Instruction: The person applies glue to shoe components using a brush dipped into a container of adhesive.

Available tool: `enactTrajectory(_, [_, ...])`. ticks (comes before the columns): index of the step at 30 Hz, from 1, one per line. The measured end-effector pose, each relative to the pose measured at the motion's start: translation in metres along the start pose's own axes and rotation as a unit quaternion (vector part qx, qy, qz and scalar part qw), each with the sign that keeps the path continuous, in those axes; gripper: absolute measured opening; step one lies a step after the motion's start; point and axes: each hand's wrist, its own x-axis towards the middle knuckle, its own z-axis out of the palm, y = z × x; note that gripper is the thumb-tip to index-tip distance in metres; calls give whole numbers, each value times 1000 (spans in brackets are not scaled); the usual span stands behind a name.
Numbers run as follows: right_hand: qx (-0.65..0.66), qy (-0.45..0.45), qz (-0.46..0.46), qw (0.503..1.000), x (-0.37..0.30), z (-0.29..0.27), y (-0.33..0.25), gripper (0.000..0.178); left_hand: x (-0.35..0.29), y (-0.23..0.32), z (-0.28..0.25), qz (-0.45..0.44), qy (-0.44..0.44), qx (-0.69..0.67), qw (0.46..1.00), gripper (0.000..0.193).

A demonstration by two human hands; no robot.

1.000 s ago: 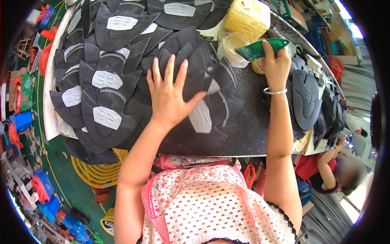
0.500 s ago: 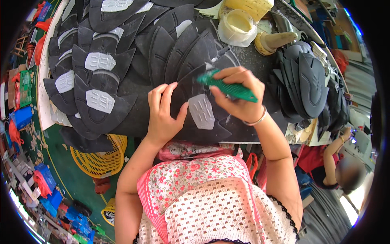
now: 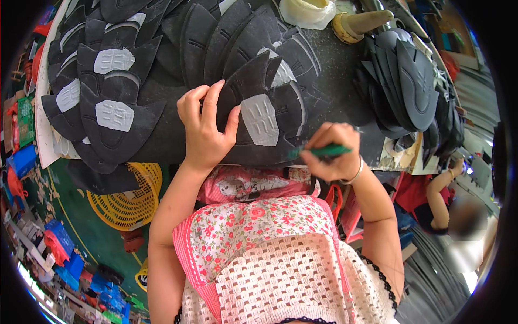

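From my end, what matters is how the black piece point(image 3: 245, 85) sits between my two hands: it lies flat on the dark bench point(image 3: 345, 100), close to the near edge, with its raised pale patch point(image 3: 260, 120) running lengthwise away from me, the far end leaning a little left. My left hand point(image 3: 202, 127) is the nearer one. It rests at the piece's left side, fingers bent and thumb apart from them, just beside the patch, and I see nothing pinched in that grip. My right hand point(image 3: 339, 159) sits to the near right, and its grip is closed around a green tool point(image 3: 329, 150). The tool lies almost crosswise, its narrow end aimed left at the piece's near right corner, so from that grip the patch is to the left and a bit farther out, the two long axes crossing steeply. The right hand is blurred, and I can't tell whether the tip touches the piece. Well beyond, a white-lined tub point(image 3: 308, 15) stands at the far side.
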Motion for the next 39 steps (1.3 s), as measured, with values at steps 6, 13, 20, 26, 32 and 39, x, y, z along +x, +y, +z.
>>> enactTrajectory(6, [-26, 147, -2, 989, 13, 9, 15, 29, 1, 7, -1, 7, 7, 13, 1000, 39])
enactTrajectory(13, [48, 210, 82, 973, 24, -18, -16, 20, 2, -16, -23, -88, 120, -119, 982, 25])
enactTrajectory(20, [55, 265, 59, 961, 54, -31, -26, 19, 73, -87, -67, -251, 262, -265, 894, 19])
enactTrajectory(26, [53, 262, 60, 962, 66, -34, -26, 18, 110, -171, -76, -267, 300, -201, 893, 32])
enactTrajectory(32, [89, 212, 135, 964, 52, -19, -17, 19, 83, -42, -60, 2, 114, 144, 983, 37])
enactTrajectory(39, [-60, 141, -90, 984, 65, 23, 21, 30, 3, 12, 1, -44, -44, -28, 998, 50])
